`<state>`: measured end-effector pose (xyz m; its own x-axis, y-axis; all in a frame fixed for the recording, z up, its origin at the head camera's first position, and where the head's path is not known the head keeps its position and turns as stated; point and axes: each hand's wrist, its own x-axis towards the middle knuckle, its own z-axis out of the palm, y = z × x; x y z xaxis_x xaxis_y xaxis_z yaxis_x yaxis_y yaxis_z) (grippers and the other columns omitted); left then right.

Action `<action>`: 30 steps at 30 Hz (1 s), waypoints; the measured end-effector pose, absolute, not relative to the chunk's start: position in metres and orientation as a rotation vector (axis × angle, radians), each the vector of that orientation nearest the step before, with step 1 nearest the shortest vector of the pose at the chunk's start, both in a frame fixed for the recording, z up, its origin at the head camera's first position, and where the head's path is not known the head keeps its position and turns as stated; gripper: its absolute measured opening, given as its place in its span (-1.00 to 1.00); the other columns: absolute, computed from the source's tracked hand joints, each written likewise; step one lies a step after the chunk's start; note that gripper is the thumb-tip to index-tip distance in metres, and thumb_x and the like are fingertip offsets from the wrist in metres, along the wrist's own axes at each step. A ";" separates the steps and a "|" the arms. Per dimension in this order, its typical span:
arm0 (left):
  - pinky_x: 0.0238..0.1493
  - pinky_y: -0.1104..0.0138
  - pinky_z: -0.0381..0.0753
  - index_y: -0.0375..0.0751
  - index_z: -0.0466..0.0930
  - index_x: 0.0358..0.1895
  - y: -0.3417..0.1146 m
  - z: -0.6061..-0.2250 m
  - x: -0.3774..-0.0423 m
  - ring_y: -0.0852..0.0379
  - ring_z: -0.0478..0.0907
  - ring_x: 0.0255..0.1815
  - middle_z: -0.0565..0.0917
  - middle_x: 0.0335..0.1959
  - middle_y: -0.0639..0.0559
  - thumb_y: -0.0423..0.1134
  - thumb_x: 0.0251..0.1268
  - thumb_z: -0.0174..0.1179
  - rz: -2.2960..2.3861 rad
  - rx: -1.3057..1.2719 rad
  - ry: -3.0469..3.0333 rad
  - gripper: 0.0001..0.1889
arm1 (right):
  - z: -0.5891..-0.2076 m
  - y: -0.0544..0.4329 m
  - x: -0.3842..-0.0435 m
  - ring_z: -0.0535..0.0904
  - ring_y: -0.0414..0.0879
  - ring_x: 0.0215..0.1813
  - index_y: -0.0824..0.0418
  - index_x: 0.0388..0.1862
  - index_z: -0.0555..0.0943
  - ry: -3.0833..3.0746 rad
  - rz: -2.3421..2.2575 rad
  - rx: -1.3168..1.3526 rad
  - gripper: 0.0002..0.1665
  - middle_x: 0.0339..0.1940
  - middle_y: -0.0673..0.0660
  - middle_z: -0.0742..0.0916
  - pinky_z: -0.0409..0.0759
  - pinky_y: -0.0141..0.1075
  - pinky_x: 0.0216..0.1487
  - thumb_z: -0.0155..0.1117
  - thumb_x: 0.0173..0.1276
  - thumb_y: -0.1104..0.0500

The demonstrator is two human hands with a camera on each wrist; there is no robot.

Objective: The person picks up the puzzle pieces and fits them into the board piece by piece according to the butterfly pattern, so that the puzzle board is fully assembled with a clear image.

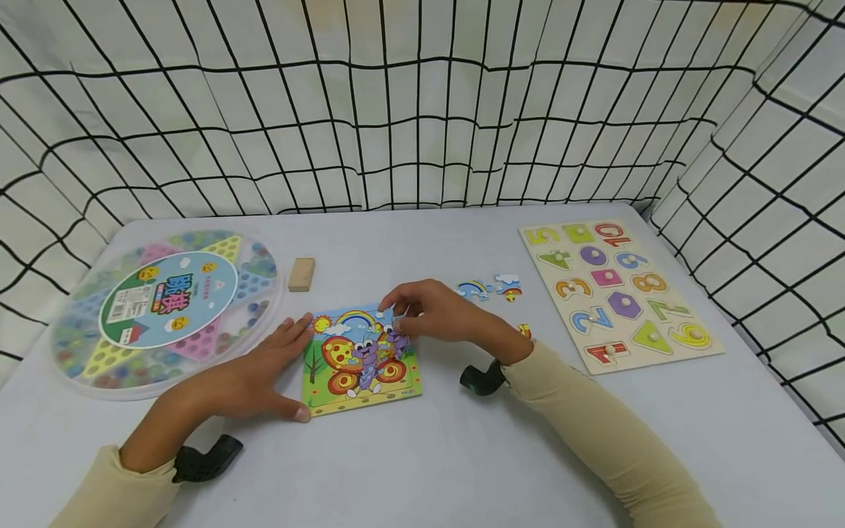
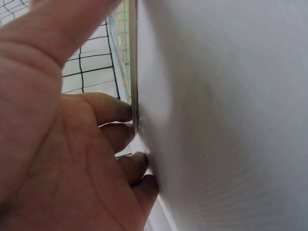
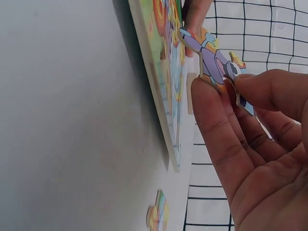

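Head view: the puzzle board [image 1: 320, 400] lies face up on the counter [image 1: 409, 469], between the person's hands. The left hand [image 1: 254, 381] is at its left edge, fingers spread, thumb at the near corner; it appears to steady the board. The right hand [image 1: 436, 312] is over the board's far right part, its thumb and fingers pinching a puzzle piece [image 1: 399, 341]. Two loose pieces [image 1: 508, 286] lie beyond the right hand; a third piece [image 1: 524, 330] is partly hidden by the forearm.

Left wrist view: fingertips meet the board's edge and the counter. The fingers are loosely extended and grip nothing.

Right wrist view: the puzzle piece is tilted between thumb and fingers and appears raised off the board. Step in hand, as judged: placing this piece. The next move calls for aligning its outline, lowering it flat and pressing it down. Its recess cannot be made out.
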<state>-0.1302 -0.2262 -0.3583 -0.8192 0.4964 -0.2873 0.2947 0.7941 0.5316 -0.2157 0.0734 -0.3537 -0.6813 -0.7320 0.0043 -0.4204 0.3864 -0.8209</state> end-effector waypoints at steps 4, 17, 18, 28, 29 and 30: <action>0.37 -0.26 -0.12 -0.26 -0.12 0.56 -0.226 -0.360 -0.131 -0.25 -0.41 0.54 -0.27 0.59 -0.11 0.26 -0.11 0.44 0.659 0.594 2.562 0.26 | -0.356 0.065 -0.214 0.63 -0.15 -0.21 0.23 0.08 0.61 2.302 -1.181 -1.002 -0.66 -0.20 0.06 0.65 0.61 -0.37 -0.17 0.28 0.32 0.34; 0.36 -0.28 -0.13 -0.28 -0.11 0.55 -0.227 -0.358 -0.131 -0.26 -0.41 0.54 -0.27 0.59 -0.12 0.27 -0.10 0.43 0.661 0.595 2.560 0.25 | -0.353 0.040 -0.206 0.63 -0.17 -0.24 0.24 0.08 0.61 2.295 -1.180 -0.944 -0.66 -0.22 0.06 0.63 0.61 -0.41 -0.20 0.29 0.32 0.34; 0.36 -0.28 -0.13 -0.28 -0.12 0.55 -0.226 -0.358 -0.131 -0.27 -0.41 0.54 -0.27 0.59 -0.12 0.27 -0.10 0.43 0.661 0.596 2.560 0.25 | -0.353 0.038 -0.205 0.64 -0.17 -0.25 0.23 0.07 0.61 2.302 -1.174 -0.940 -0.67 -0.22 0.06 0.64 0.61 -0.41 -0.21 0.29 0.32 0.33; 0.36 -0.27 -0.12 -0.26 -0.13 0.56 -0.227 -0.356 -0.131 -0.27 -0.41 0.54 -0.27 0.59 -0.12 0.26 -0.09 0.43 0.669 0.589 2.553 0.25 | -0.360 0.026 -0.202 0.62 -0.24 -0.30 0.20 0.08 0.60 2.376 -1.174 -0.914 -0.64 -0.26 -0.02 0.65 0.59 -0.44 -0.26 0.34 0.30 0.30; 0.36 -0.27 -0.12 -0.27 -0.12 0.56 -0.227 -0.357 -0.131 -0.27 -0.41 0.54 -0.27 0.59 -0.12 0.26 -0.09 0.43 0.671 0.591 2.553 0.25 | -0.360 0.026 -0.201 0.61 -0.24 -0.30 0.20 0.09 0.60 2.387 -1.164 -0.912 -0.64 -0.26 -0.03 0.65 0.59 -0.44 -0.26 0.34 0.30 0.30; 0.36 -0.27 -0.13 -0.27 -0.12 0.56 -0.227 -0.357 -0.131 -0.27 -0.41 0.54 -0.27 0.59 -0.12 0.26 -0.09 0.43 0.671 0.591 2.552 0.25 | -0.360 0.026 -0.201 0.60 -0.24 -0.30 0.18 0.09 0.60 2.399 -1.151 -0.907 -0.64 -0.26 -0.04 0.65 0.58 -0.45 -0.26 0.34 0.30 0.28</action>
